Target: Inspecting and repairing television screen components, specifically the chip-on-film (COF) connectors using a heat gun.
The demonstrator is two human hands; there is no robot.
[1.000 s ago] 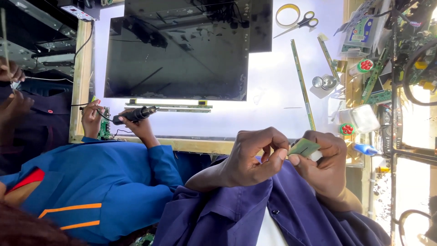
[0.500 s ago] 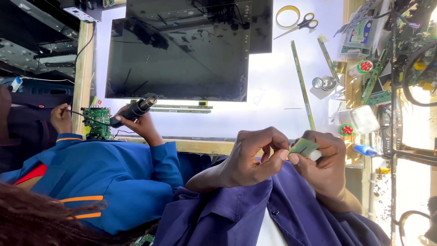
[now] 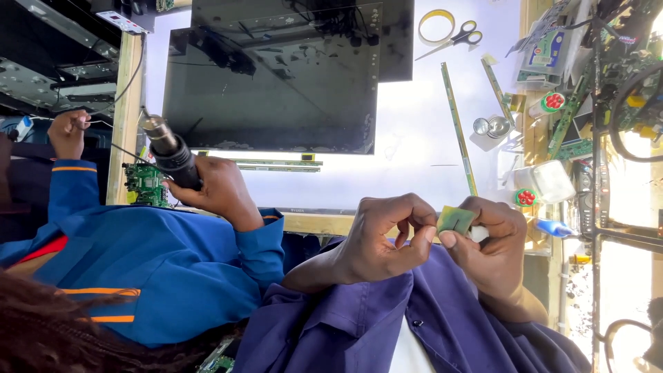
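Observation:
My left hand [image 3: 387, 238] and my right hand [image 3: 492, 238] meet in front of my purple shirt [image 3: 359, 331]. Between their fingertips they pinch a small green square piece [image 3: 454, 220]. The left thumb and forefinger hold its left edge, while the right fingers wrap its right side. Part of the piece is hidden by my fingers.
A co-worker in a blue jacket [image 3: 159, 269] sits at my left and holds a black handheld tool [image 3: 169, 152] over a green circuit board [image 3: 145, 185]. A large dark screen panel [image 3: 276, 83] lies on the white bench. Tape roll [image 3: 436, 24], scissors [image 3: 456, 38], thin strips [image 3: 457, 124] and cluttered parts [image 3: 594, 83] lie at the right.
My hands have kept still with the green piece. The co-worker's hand with the black tool has moved right and tilted the tool upward; their other hand has moved away left.

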